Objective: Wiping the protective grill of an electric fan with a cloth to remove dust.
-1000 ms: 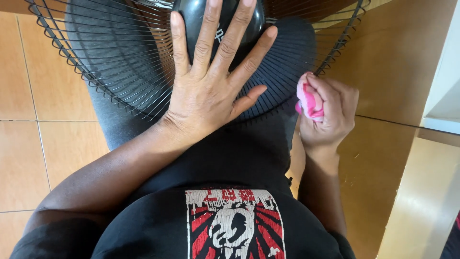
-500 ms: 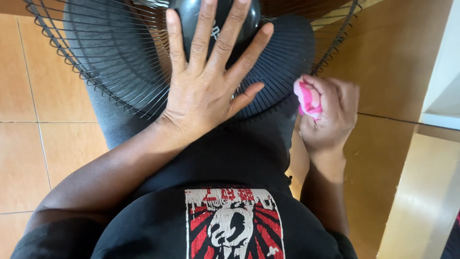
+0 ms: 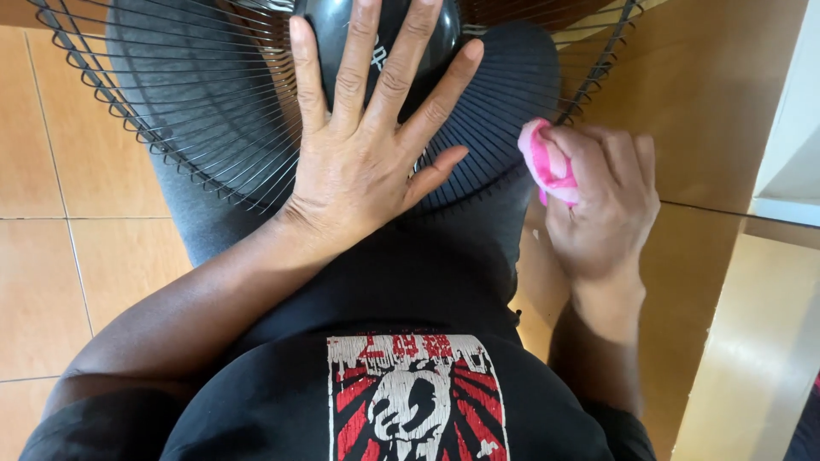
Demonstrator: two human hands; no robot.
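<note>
A black wire fan grille point(image 3: 205, 128) lies across my lap, its round black hub point(image 3: 444, 43) at the top. My left hand point(image 3: 367, 145) rests flat on the grille with fingers spread, fingertips over the hub. My right hand point(image 3: 602, 205) is closed on a bunched pink cloth point(image 3: 547, 162) and holds it at the grille's right rim. My black shirt with a red and white print point(image 3: 410, 401) fills the lower middle.
Orange floor tiles point(image 3: 51, 256) lie to the left. A brown wooden surface point(image 3: 717, 102) is on the right, with a white edge point(image 3: 794, 154) and a pale panel point(image 3: 760, 341) beyond it.
My right hand with the pink cloth has shifted slightly left and up along the grille's right rim. My left hand stays flat on the grille.
</note>
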